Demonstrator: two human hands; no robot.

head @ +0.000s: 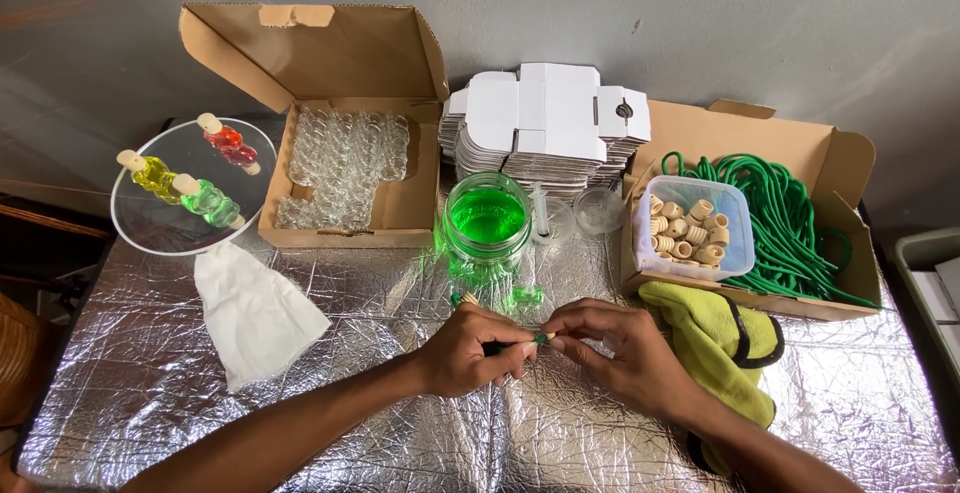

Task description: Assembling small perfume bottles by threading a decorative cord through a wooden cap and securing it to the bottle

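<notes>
My left hand and my right hand meet over the foil-covered table, fingertips together. Between them they pinch a small green-tipped piece; a green cord end shows under my left fingers. A glass jar of bright green liquid stands just beyond my hands. A small clear bottle with green liquid lies on the foil beside the jar.
A cardboard box of clear glass bottles sits at back left, next to a round clear plate with three coloured filled bottles. Stacked flat white cartons, a tub of corks, green cord, a white tissue, a yellow cloth.
</notes>
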